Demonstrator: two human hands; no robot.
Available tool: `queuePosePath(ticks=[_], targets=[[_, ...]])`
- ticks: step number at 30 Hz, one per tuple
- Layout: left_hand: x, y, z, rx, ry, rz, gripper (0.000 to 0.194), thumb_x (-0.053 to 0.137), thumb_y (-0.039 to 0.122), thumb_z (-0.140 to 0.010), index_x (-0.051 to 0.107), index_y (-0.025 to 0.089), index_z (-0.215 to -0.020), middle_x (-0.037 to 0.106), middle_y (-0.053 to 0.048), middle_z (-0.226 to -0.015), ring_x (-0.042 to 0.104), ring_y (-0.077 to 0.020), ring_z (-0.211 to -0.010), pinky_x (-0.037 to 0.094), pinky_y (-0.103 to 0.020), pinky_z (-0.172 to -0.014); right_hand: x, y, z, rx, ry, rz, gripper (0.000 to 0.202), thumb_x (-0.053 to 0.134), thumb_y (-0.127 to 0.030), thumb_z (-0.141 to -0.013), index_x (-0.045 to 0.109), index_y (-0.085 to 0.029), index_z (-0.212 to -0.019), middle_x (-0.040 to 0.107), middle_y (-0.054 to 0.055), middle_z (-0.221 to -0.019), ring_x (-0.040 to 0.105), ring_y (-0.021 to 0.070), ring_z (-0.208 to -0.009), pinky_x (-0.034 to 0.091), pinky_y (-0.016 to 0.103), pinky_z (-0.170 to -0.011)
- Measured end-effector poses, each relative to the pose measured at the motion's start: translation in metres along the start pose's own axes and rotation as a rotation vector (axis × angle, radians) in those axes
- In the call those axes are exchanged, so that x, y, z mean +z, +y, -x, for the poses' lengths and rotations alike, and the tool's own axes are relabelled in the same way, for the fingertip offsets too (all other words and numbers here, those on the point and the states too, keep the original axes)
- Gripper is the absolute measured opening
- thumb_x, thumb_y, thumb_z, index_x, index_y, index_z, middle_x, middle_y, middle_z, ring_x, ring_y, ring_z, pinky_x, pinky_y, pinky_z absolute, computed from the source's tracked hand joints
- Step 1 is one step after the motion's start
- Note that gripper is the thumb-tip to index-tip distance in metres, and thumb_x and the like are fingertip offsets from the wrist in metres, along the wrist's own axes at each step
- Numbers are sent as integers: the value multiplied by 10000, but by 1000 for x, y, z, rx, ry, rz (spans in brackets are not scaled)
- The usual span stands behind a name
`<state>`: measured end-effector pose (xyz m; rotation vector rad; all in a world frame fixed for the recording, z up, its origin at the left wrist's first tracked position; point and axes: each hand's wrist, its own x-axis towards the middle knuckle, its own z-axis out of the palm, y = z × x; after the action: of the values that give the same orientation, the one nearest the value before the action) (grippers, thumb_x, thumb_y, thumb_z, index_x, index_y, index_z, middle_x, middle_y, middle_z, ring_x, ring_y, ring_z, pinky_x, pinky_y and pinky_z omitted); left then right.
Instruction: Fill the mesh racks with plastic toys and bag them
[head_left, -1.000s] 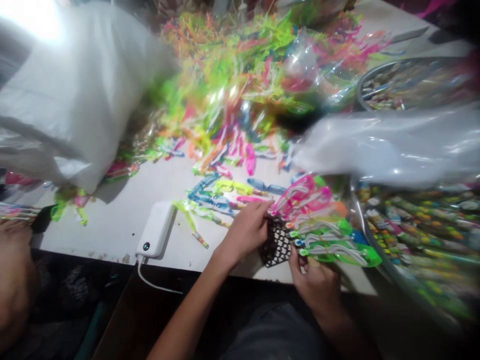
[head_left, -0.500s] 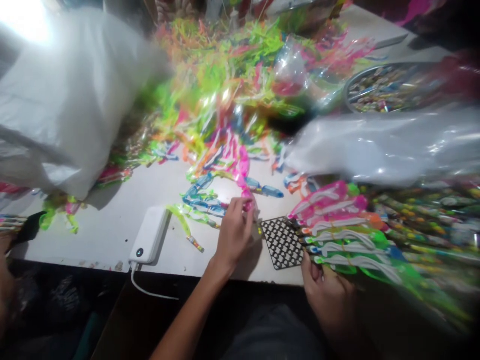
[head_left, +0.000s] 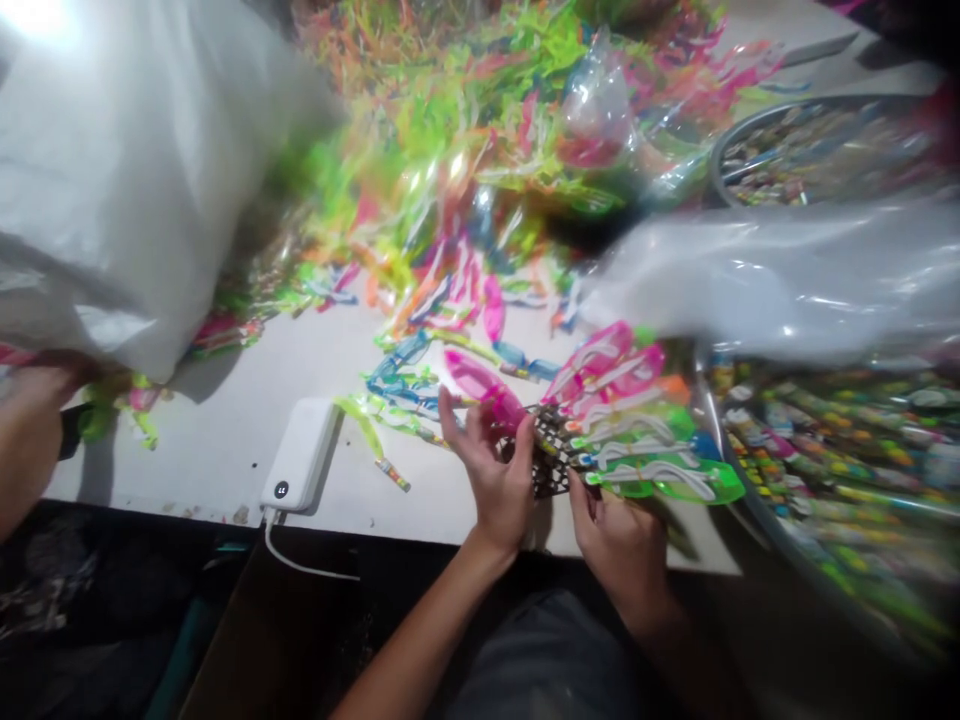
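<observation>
My left hand [head_left: 496,490] pinches a pink translucent plastic piece [head_left: 480,380], its lower end against a black perforated plate [head_left: 549,462]. The fingers partly cover the plate. My right hand [head_left: 622,550] grips the plate's lower right edge. Several translucent pieces with white strips, among them a pink piece [head_left: 600,360] and a green piece [head_left: 705,482], fan out from the plate's right side. Left of my left hand lie blue pieces [head_left: 397,365] and a yellow-green piece [head_left: 364,425] with a small patterned tube at its end.
A white power bank [head_left: 301,455] with a cable lies near the table edge. A colourful heap [head_left: 450,150] spreads across the back. Large plastic bags [head_left: 112,200] stand left. Two round tubs [head_left: 724,400] of small items flank a clear bag on the right. Another person's hand [head_left: 30,440] is at far left.
My left hand has brought the pink piece from the table over to the plate. The plate and my right hand have shifted left. Another person's arm has come further in at left.
</observation>
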<state>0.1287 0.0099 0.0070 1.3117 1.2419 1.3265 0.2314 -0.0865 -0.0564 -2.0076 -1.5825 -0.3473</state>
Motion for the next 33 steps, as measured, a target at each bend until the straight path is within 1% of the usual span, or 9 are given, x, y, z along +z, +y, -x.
queuePosePath(ticks=[2, 4, 7, 12, 16, 21, 24, 27, 33], targets=[[2, -2, -1, -49, -44, -56, 655, 682, 327, -989, 333, 297, -1543, 637, -48, -1130, 692, -172, -962, 604, -293, -877, -2, -1, -3, -25, 27, 13, 418, 653, -301, -1012, 638, -165, -618, 558, 16, -501, 433, 114, -422, 265, 311, -492], [-1, -6, -2, -41, -103, -171, 373, 628, 376, -1027, 574, 248, -1373, 680, -62, -1098, 700, -196, -996, 598, -339, -937, -2, -2, -5, -38, 43, 19, 409, 656, -287, -1013, 651, -159, -624, 566, 15, -507, 429, 113, -417, 265, 315, -493], [-9, -12, -2, 122, -234, -312, 235, 565, 357, -1058, 713, 220, -1180, 693, -91, -1133, 684, -226, -1085, 568, -409, -1036, -2, -3, -4, -5, 36, -1, 465, 640, -300, -1023, 634, -159, -580, 535, 10, -482, 408, 114, -416, 268, 315, -500], [-22, -17, 5, 216, -442, -293, 254, 470, 225, -1079, 646, 211, -1262, 643, -125, -1318, 612, -230, -1291, 532, -420, -1130, -2, -4, -2, -27, -19, 38, 481, 615, -280, -1037, 661, -160, -573, 498, 5, -459, 386, 124, -431, 251, 321, -513], [-34, -22, 8, 359, -594, -390, 332, 443, 201, -1077, 573, 196, -1383, 632, -147, -1394, 600, -248, -1336, 515, -449, -1159, -3, -4, -4, -15, 13, -12, 432, 601, -278, -1044, 705, -129, -652, 544, 15, -489, 389, 113, -425, 247, 317, -511], [-43, -23, 6, 472, -575, -521, 373, 445, 182, -1070, 557, 204, -1426, 678, -144, -1352, 637, -250, -1295, 533, -451, -1133, -3, -4, -5, -34, 14, -10, 432, 609, -262, -1035, 668, -153, -621, 544, 7, -485, 413, 119, -407, 246, 322, -495], [-46, -15, 2, 467, -577, -531, 369, 464, 224, -1066, 568, 212, -1420, 695, -137, -1302, 664, -255, -1233, 564, -430, -1077, -4, -4, -5, 45, 8, -55, 491, 633, -312, -1021, 609, -169, -552, 553, 21, -491, 420, 121, -401, 261, 318, -489], [-48, -4, -2, 488, -609, -557, 349, 453, 242, -1068, 582, 180, -1386, 701, -147, -1240, 679, -255, -1157, 590, -410, -1010, -5, -5, -6, 14, 7, -40, 489, 613, -305, -1032, 609, -169, -562, 546, 19, -484, 419, 126, -393, 262, 320, -486], [-37, -1, -11, 524, -619, -572, 303, 425, 216, -1083, 603, 148, -1319, 709, -163, -1191, 682, -256, -1125, 588, -388, -983, -2, -4, -3, 39, -7, -6, 513, 594, -340, -1043, 597, -182, -555, 530, 28, -471, 464, 145, -419, 292, 321, -496]])
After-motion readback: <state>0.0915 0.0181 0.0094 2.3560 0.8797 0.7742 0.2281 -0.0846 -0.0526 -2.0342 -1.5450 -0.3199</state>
